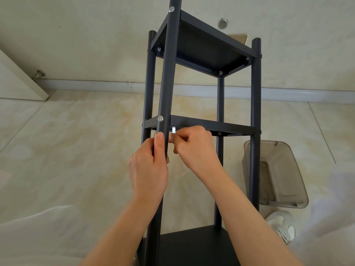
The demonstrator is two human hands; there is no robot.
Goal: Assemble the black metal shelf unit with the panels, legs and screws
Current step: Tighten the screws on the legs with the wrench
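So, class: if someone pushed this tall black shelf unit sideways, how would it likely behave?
The shelf unit looks tall and narrow, so probably tippy. Its thin legs suggest some wobble. The left hand gripping one leg hints it needs steadying.

The near leg (166, 93) of the shelf unit is running out past the top and bottom edges, and the left hand (148, 166) is covering part of it. Beside that leg, the right hand (194, 148) is hiding most of a small silver tool (173, 129). The bottom panel (192, 248) is being cut off below.
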